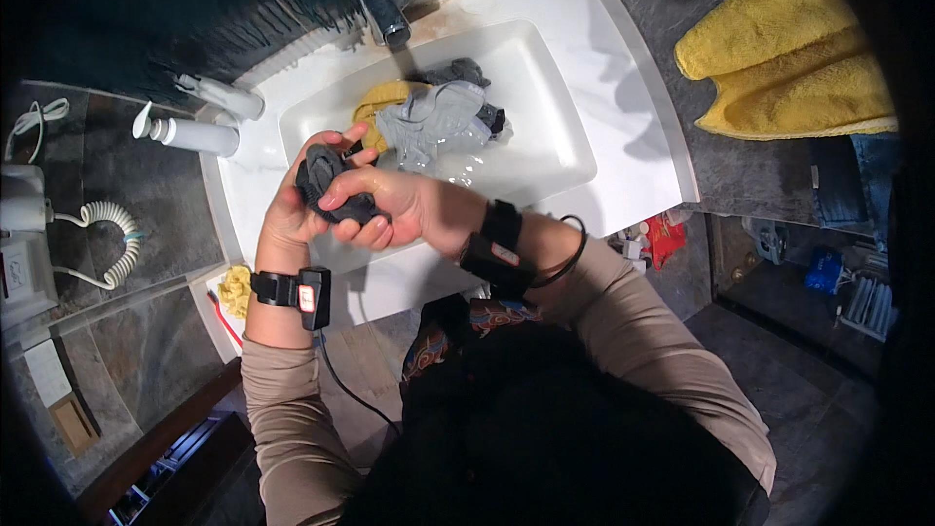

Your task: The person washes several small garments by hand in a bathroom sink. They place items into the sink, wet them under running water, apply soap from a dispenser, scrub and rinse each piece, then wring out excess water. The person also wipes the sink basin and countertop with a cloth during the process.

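Both hands hold a bunched dark grey knitted cloth (324, 171) above the near left part of the white sink (545, 127). My left hand (288, 203) cups it from the left, fingers curled around its far side. From the right, my right hand (401, 203) presses it with the thumb on top and the fingers bent under. The cloth's full shape is hidden in the grip. Beyond the hands, a wet light grey garment (433, 122) lies in the basin, with a yellow cloth (390, 95) and a dark grey cloth (458, 71) around it. Bubbly water shows beside the grey garment.
A dark faucet (380, 8) reaches over the sink's far edge. Two white pump bottles (200, 134) stand at the left rim. A yellow towel (779, 58) hangs at the right. A yellow crumpled sponge-like thing (235, 292) and a red-handled brush-like item (226, 321) lie near left.
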Motion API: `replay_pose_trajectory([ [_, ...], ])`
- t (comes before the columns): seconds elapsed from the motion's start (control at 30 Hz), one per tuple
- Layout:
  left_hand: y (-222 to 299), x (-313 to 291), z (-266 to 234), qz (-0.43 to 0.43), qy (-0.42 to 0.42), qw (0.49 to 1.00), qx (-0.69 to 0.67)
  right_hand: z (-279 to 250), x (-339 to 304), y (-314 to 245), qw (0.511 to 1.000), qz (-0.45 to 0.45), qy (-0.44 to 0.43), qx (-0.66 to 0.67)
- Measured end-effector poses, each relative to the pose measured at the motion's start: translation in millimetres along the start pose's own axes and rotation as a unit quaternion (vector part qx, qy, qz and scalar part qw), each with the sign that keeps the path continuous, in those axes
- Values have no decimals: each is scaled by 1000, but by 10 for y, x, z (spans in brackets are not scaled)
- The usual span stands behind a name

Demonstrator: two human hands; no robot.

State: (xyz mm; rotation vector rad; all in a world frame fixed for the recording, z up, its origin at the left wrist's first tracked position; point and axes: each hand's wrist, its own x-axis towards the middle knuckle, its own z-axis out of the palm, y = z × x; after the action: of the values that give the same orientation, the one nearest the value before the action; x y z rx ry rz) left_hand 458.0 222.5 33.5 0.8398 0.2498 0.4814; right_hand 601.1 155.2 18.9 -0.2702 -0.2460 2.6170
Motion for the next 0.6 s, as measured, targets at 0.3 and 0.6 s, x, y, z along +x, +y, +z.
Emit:
replay_pose_trajectory([
  [0.3, 43, -137, 382, 10, 110, 994, 18, 136, -29, 200, 996, -44, -2, -77],
  [0.6, -151, -242, 350, -38, 190, 929, 316, 112, -120, 406, 920, -75, 241, -299],
])
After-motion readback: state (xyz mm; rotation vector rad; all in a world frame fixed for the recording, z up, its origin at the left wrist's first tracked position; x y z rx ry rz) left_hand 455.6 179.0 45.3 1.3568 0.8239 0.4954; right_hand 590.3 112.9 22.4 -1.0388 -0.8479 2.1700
